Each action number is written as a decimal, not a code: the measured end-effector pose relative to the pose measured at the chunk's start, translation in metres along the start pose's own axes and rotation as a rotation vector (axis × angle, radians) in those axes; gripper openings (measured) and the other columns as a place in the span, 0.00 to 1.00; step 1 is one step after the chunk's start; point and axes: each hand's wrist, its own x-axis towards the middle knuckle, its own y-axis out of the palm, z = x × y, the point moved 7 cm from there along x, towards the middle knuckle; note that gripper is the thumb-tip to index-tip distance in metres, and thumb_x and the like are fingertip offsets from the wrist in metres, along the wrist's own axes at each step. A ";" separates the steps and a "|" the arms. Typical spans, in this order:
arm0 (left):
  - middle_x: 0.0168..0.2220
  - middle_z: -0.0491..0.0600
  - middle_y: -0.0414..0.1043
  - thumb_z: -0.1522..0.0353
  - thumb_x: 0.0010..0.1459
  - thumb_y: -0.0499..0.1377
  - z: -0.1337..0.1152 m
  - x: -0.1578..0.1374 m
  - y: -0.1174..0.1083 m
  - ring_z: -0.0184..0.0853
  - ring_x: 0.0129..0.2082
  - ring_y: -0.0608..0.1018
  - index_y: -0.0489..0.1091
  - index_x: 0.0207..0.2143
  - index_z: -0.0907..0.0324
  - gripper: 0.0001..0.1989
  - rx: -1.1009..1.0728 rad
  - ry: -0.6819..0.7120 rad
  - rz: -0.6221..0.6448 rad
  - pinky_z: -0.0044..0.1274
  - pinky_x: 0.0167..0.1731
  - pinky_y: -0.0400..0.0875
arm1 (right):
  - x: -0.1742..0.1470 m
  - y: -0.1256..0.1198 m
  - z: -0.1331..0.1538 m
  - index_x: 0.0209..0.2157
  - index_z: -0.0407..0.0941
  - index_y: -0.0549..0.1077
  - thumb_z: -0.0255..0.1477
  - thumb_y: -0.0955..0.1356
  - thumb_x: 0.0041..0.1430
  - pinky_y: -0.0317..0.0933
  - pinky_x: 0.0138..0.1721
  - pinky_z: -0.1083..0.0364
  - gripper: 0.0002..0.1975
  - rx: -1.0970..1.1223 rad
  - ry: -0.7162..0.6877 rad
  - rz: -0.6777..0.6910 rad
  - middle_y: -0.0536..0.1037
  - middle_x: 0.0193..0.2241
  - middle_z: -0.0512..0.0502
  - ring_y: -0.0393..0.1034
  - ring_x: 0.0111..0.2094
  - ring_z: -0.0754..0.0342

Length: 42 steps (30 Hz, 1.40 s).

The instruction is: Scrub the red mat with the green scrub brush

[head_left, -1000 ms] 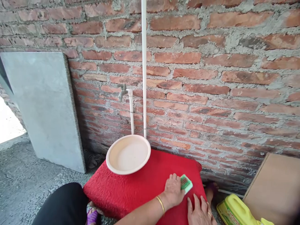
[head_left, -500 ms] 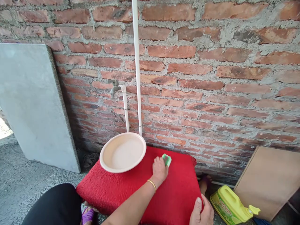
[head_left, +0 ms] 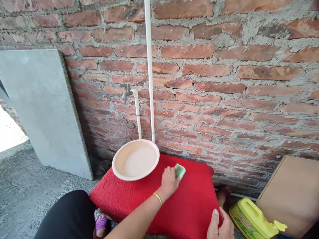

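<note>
Nearest, your right hand (head_left: 221, 225) is at the near right edge of the red cloth (head_left: 191, 199), thumb spread from the fingers. The fingers are partly cut off by the frame, so whether they pinch the cloth cannot be told. Should this hand bear no weight on the fabric, strokes from the other side could drag the cloth into folds.

Farther in, your left hand (head_left: 169, 181), with 1 bracelet (head_left: 159, 198) at its wrist, is curled closed around the green brush (head_left: 179, 171). The brush lies at the far part of the cloth, to the right of the basin; its far end projects beyond your grip. Because you hold it toward 1 end, it could twist or slip if the nap catches.

To the right, beyond the cloth, is the yellow jug (head_left: 251, 215); an overlong sweep off that edge could knock it.

Behind and left of your left hand, the pale basin (head_left: 136, 161) rests on the cloth's far left corner, its left rim seeming to reach past the edge. A tug on the cloth or an elbow swung left could tip it.

Farthest, the tap (head_left: 126, 92) juts from its pipe above the basin; lifting the basin carelessly might strike it.
</note>
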 end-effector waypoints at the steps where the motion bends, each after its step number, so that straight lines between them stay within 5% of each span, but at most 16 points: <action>1: 0.53 0.57 0.72 0.65 0.63 0.58 0.017 0.008 -0.011 0.44 0.55 0.73 0.70 0.53 0.60 0.17 0.052 -0.055 -0.051 0.31 0.54 0.67 | 0.000 0.000 0.001 0.51 0.36 0.74 0.62 0.54 0.61 0.61 0.55 0.37 0.44 0.008 0.009 0.008 0.76 0.49 0.23 0.68 0.53 0.30; 4: 0.53 0.60 0.70 0.68 0.64 0.56 0.045 0.020 -0.024 0.46 0.55 0.72 0.69 0.52 0.63 0.15 0.111 -0.133 -0.091 0.33 0.54 0.67 | 0.000 0.000 -0.003 0.51 0.36 0.74 0.62 0.55 0.60 0.60 0.57 0.36 0.44 0.059 0.040 0.017 0.75 0.50 0.23 0.67 0.55 0.30; 6: 0.53 0.60 0.70 0.68 0.64 0.57 0.041 0.016 -0.017 0.46 0.56 0.72 0.69 0.52 0.63 0.15 0.118 -0.132 -0.079 0.33 0.53 0.67 | -0.001 0.000 -0.008 0.51 0.36 0.73 0.61 0.56 0.61 0.60 0.57 0.36 0.42 0.102 0.082 0.021 0.75 0.50 0.24 0.67 0.54 0.31; 10: 0.54 0.59 0.69 0.65 0.62 0.59 -0.016 -0.022 0.023 0.47 0.56 0.71 0.69 0.55 0.61 0.20 0.084 0.037 0.041 0.35 0.55 0.66 | -0.006 -0.006 -0.012 0.54 0.38 0.71 0.56 0.58 0.63 0.62 0.55 0.40 0.38 0.192 0.158 -0.007 0.74 0.52 0.26 0.69 0.52 0.36; 14: 0.64 0.62 0.62 0.62 0.59 0.58 -0.082 -0.082 0.067 0.54 0.65 0.62 0.63 0.62 0.63 0.30 -0.094 0.270 0.359 0.43 0.65 0.56 | -0.007 -0.016 -0.006 0.53 0.39 0.72 0.55 0.61 0.62 0.64 0.52 0.44 0.35 0.305 0.199 -0.087 0.76 0.51 0.31 0.71 0.49 0.40; 18: 0.64 0.60 0.63 0.57 0.59 0.56 -0.100 -0.104 0.067 0.51 0.65 0.64 0.66 0.62 0.62 0.31 -0.253 0.327 0.528 0.40 0.66 0.57 | -0.006 -0.020 0.000 0.49 0.41 0.73 0.56 0.64 0.59 0.65 0.50 0.45 0.33 0.414 0.221 -0.114 0.77 0.48 0.35 0.71 0.48 0.41; 25: 0.61 0.61 0.66 0.63 0.62 0.54 -0.057 -0.055 0.027 0.50 0.62 0.66 0.66 0.61 0.64 0.27 -0.028 0.135 0.228 0.39 0.63 0.60 | -0.007 -0.021 0.003 0.49 0.41 0.72 0.56 0.64 0.60 0.63 0.52 0.44 0.32 0.449 0.225 -0.104 0.77 0.48 0.35 0.70 0.49 0.41; 31: 0.65 0.62 0.61 0.61 0.60 0.57 -0.071 -0.094 0.063 0.53 0.66 0.61 0.62 0.65 0.63 0.32 -0.072 0.287 0.356 0.45 0.67 0.52 | -0.005 -0.022 0.003 0.48 0.40 0.72 0.57 0.64 0.59 0.65 0.51 0.45 0.33 0.418 0.235 -0.084 0.77 0.48 0.34 0.71 0.48 0.42; 35: 0.64 0.59 0.63 0.56 0.58 0.57 -0.064 -0.110 0.059 0.52 0.65 0.63 0.64 0.64 0.60 0.33 -0.219 0.346 0.413 0.44 0.68 0.53 | -0.004 -0.016 -0.007 0.51 0.40 0.72 0.57 0.64 0.58 0.65 0.54 0.43 0.36 0.424 0.270 -0.044 0.77 0.48 0.33 0.71 0.50 0.40; 38: 0.62 0.58 0.65 0.57 0.58 0.57 -0.022 -0.101 0.035 0.51 0.64 0.64 0.66 0.62 0.58 0.31 -0.178 0.280 0.302 0.43 0.67 0.55 | -0.004 -0.007 -0.017 0.53 0.38 0.70 0.59 0.65 0.56 0.61 0.59 0.38 0.40 0.401 0.317 0.031 0.76 0.51 0.29 0.70 0.53 0.36; 42: 0.58 0.56 0.70 0.62 0.58 0.58 0.080 -0.097 0.000 0.48 0.60 0.70 0.69 0.58 0.56 0.26 -0.034 0.139 0.079 0.40 0.64 0.61 | -0.002 -0.003 -0.023 0.54 0.39 0.71 0.59 0.65 0.55 0.57 0.62 0.36 0.40 0.301 0.351 0.105 0.75 0.52 0.28 0.69 0.56 0.34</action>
